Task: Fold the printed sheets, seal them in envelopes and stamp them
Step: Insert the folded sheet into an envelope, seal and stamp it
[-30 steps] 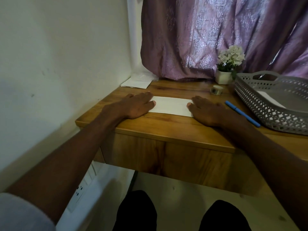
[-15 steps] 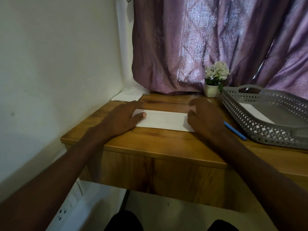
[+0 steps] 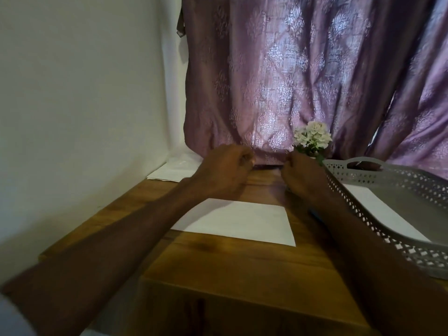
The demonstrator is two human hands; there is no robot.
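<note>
Backdrop: purple curtain [image 3: 303, 81] behind my wooden counter [image 3: 218, 263].
Hands: left hand [image 3: 223, 173] and right hand [image 3: 303, 178] raised past the sheet, fingers curled; whether they hold anything I cannot tell.
Sheet: folded sheet [image 3: 237, 220] flat mid-counter, untouched.
Around: grey basket [image 3: 388, 190] right, flowers [image 3: 312, 138] behind.

A folded sheet [image 3: 237, 220] lies on the desk [image 3: 218, 263], tray [image 3: 397, 190] to its right, both hands beyond it.

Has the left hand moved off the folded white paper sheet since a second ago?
Yes. The left hand has left the folded white paper sheet and moved away toward the purple patterned curtain.
</note>
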